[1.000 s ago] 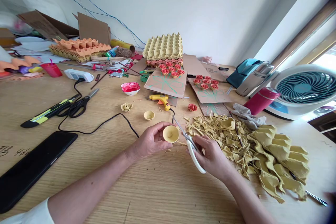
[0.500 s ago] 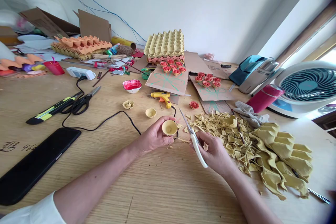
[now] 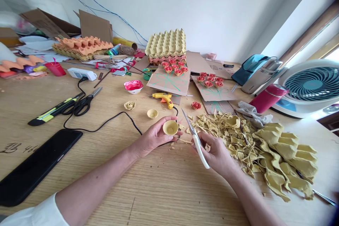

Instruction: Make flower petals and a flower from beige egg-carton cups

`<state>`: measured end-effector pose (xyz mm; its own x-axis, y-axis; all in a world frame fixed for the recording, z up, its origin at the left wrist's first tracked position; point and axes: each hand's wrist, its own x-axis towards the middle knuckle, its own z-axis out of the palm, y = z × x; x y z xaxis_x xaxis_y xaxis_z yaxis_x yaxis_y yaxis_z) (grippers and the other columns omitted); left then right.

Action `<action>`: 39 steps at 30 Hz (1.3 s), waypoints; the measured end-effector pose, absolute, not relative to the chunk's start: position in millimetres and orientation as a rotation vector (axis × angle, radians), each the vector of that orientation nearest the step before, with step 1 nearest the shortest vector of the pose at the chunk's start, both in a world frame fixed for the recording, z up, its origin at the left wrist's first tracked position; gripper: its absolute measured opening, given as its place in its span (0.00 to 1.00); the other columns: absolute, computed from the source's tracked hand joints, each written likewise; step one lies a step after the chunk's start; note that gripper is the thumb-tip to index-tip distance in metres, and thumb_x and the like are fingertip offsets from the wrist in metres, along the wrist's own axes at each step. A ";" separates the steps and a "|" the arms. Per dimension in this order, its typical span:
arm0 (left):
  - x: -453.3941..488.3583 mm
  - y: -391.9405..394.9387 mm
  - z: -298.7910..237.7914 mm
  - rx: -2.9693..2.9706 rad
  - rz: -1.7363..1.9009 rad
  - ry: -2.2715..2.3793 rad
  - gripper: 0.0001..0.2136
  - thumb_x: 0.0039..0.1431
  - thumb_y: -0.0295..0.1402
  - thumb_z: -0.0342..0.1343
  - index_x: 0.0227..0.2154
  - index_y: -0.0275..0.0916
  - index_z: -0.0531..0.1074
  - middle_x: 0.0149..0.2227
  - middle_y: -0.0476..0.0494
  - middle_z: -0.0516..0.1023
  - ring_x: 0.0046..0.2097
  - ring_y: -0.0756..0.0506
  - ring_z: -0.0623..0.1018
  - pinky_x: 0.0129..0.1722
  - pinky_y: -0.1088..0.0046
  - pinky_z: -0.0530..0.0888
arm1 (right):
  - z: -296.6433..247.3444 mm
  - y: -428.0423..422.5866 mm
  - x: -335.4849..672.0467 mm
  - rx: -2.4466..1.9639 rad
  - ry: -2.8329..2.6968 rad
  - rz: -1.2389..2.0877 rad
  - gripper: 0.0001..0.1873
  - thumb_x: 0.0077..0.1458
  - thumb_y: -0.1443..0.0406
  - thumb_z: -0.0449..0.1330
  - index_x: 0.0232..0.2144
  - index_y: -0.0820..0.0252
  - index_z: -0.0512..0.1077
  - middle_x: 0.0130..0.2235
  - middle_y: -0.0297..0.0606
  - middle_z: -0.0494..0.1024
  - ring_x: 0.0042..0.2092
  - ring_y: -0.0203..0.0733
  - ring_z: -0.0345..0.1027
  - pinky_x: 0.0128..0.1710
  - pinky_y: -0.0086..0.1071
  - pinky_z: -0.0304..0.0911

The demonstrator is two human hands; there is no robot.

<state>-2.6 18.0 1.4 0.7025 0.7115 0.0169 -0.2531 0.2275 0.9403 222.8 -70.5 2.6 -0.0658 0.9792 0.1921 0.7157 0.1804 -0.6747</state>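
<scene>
My left hand (image 3: pixel 153 136) pinches a small yellow egg-carton cup (image 3: pixel 170 127), held just above the wooden table (image 3: pixel 164 187) with its hollow facing me. My right hand (image 3: pixel 215 152) grips white-handled scissors (image 3: pixel 195 139), blades pointing up and left, a short gap away from the cup. A heap of yellow carton scraps (image 3: pixel 238 137) and cut carton cones (image 3: pixel 288 159) lies right of my right hand. Two more small cups (image 3: pixel 152 113) sit beyond my left hand.
A yellow glue gun (image 3: pixel 164 97) with a black cord, a red-stained bowl (image 3: pixel 133 86), black scissors (image 3: pixel 83 104), a knife (image 3: pixel 51 111) and a black phone (image 3: pixel 34 166) lie left. Cardboard sheets with red paper roses (image 3: pixel 174 69), stacked egg trays (image 3: pixel 165 44), a fan (image 3: pixel 309 86) and red bottle (image 3: pixel 267 99) stand behind.
The scissors have drawn away from the cup's rim and tilted more upright. My left hand has raised and turned the cup slightly. The view shifted a little.
</scene>
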 end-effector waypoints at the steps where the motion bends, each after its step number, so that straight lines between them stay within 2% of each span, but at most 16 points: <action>1: -2.7 18.2 1.3 1.161 0.696 0.476 0.25 0.55 0.32 0.66 0.54 0.43 0.65 0.51 0.42 0.75 0.52 0.42 0.78 0.51 0.64 0.73 | 1.7 -70.4 222.6 -1.591 -1.844 0.544 0.17 0.63 0.55 0.55 0.26 0.58 0.67 0.24 0.31 0.66 0.28 0.36 0.55 0.29 0.31 0.52; 8: -2.9 20.4 -2.0 1.329 0.790 0.695 0.25 0.49 0.38 0.70 0.43 0.41 0.61 0.42 0.47 0.75 0.41 0.46 0.77 0.42 0.69 0.72 | -2.9 -68.2 220.7 -1.562 -1.874 0.482 0.17 0.63 0.57 0.54 0.25 0.57 0.62 0.24 0.30 0.63 0.28 0.36 0.54 0.31 0.31 0.52; 13: 1.6 19.1 -5.1 1.555 0.838 0.849 0.26 0.51 0.36 0.67 0.50 0.40 0.61 0.36 0.51 0.70 0.37 0.48 0.72 0.40 0.71 0.71 | -5.8 -66.5 219.8 -1.565 -1.980 0.352 0.16 0.64 0.57 0.54 0.26 0.56 0.59 0.24 0.29 0.64 0.27 0.36 0.55 0.34 0.32 0.52; 17: 4.2 19.0 -7.9 1.537 0.868 0.764 0.24 0.54 0.33 0.62 0.53 0.39 0.62 0.40 0.47 0.72 0.43 0.46 0.74 0.46 0.68 0.73 | -7.8 -66.5 220.8 -1.597 -2.048 0.244 0.14 0.62 0.60 0.55 0.27 0.56 0.58 0.26 0.29 0.65 0.28 0.36 0.56 0.36 0.33 0.51; 21: 5.0 20.1 -8.4 1.562 0.917 0.711 0.19 0.56 0.32 0.61 0.49 0.38 0.65 0.49 0.42 0.73 0.52 0.43 0.74 0.55 0.64 0.71 | -6.0 -66.4 221.0 -1.629 -2.105 0.183 0.12 0.61 0.61 0.57 0.28 0.56 0.59 0.28 0.30 0.68 0.30 0.38 0.60 0.38 0.35 0.51; 25: 7.7 17.7 -4.6 1.532 0.904 0.708 0.16 0.54 0.31 0.62 0.44 0.39 0.65 0.47 0.42 0.76 0.51 0.42 0.76 0.54 0.64 0.72 | -3.2 -66.3 220.2 -1.630 -2.130 0.177 0.11 0.60 0.61 0.57 0.29 0.56 0.60 0.29 0.31 0.68 0.31 0.39 0.61 0.38 0.35 0.51; 32: 3.8 11.9 4.7 1.352 0.737 0.617 0.21 0.53 0.36 0.65 0.45 0.39 0.63 0.45 0.42 0.76 0.43 0.45 0.77 0.44 0.67 0.75 | -5.8 -67.0 222.5 -1.604 -1.833 0.395 0.14 0.62 0.58 0.55 0.27 0.56 0.62 0.26 0.30 0.65 0.29 0.37 0.57 0.35 0.33 0.53; 36: 1.2 10.2 5.5 1.341 0.686 0.587 0.23 0.54 0.37 0.64 0.51 0.38 0.66 0.44 0.43 0.74 0.43 0.46 0.76 0.45 0.68 0.74 | -3.0 -68.6 220.8 -1.605 -1.652 0.610 0.15 0.60 0.53 0.56 0.28 0.57 0.64 0.29 0.33 0.68 0.32 0.39 0.59 0.32 0.32 0.53; 39: 3.9 12.3 -1.3 1.387 0.751 0.618 0.24 0.52 0.33 0.65 0.52 0.39 0.67 0.46 0.43 0.74 0.46 0.45 0.76 0.49 0.67 0.73 | -0.1 -69.6 219.6 -1.592 -1.679 0.617 0.14 0.61 0.54 0.55 0.29 0.56 0.64 0.29 0.33 0.68 0.32 0.39 0.59 0.33 0.33 0.53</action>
<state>3.9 12.3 -1.3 0.6299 0.7753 0.0454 -0.1044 0.0266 0.9942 219.6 -69.6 -0.1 0.0325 0.9832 0.1796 0.6329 0.1188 -0.7651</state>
